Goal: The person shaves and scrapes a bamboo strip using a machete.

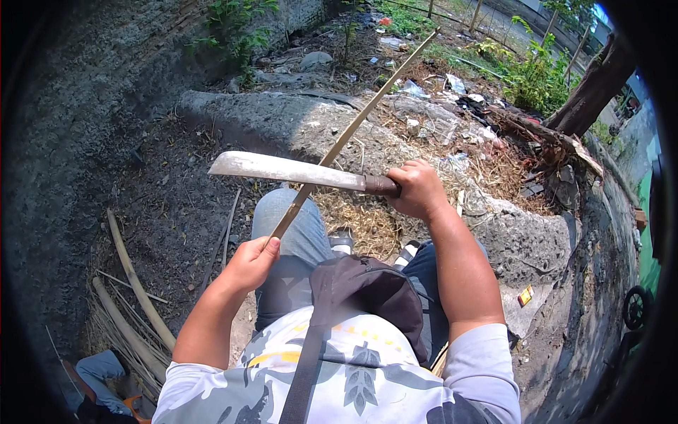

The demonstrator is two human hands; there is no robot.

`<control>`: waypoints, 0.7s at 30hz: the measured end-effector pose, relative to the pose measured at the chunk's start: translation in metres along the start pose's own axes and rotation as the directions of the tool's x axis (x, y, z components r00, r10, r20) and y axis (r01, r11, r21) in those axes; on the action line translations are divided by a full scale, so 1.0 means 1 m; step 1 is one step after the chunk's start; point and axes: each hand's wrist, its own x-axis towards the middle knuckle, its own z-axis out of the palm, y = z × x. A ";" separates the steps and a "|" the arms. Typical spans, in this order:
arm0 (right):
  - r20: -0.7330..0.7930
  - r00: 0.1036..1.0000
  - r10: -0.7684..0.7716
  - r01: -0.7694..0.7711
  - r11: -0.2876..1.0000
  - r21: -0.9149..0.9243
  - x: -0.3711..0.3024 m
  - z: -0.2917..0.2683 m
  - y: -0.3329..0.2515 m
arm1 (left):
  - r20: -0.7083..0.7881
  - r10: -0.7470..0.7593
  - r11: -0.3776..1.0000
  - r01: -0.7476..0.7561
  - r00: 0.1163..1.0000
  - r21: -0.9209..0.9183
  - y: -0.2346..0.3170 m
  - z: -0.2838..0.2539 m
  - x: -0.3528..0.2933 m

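Note:
A long, thin strip of split wood or bamboo [354,127] slants up and away to the right, with its near end gripped in my left hand [252,263]. My right hand [418,188] is closed around the dark handle of a machete [296,169]. The broad, worn blade points left and lies across the strip a little beyond my left hand, over my left knee. From this angle I cannot tell whether its edge cuts into the wood. Part of the strip is hidden beneath the blade.
Curved poles and thin strips [138,283] lie at my left, near another person's leg [102,374]. A rough concrete slab [247,116] runs ahead, littered with straw and plastic. A tree trunk [593,85] leans at the far right. A dark bag [367,293] rests on my lap.

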 end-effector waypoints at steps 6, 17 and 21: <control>-0.043 0.962 0.270 -0.272 0.961 -0.043 -0.005 0.000 0.031 | 0.012 -0.041 0.998 0.041 0.999 0.042 0.005 -0.001 -0.012; 0.070 0.998 -0.008 0.008 1.000 -0.005 0.000 0.004 -0.001 | -0.085 0.133 0.919 -0.090 0.987 0.385 0.009 0.001 -0.008; 0.121 0.884 0.452 -0.453 0.891 -0.029 -0.006 -0.009 0.030 | -0.024 0.065 0.901 -0.048 0.998 0.432 0.021 -0.001 -0.022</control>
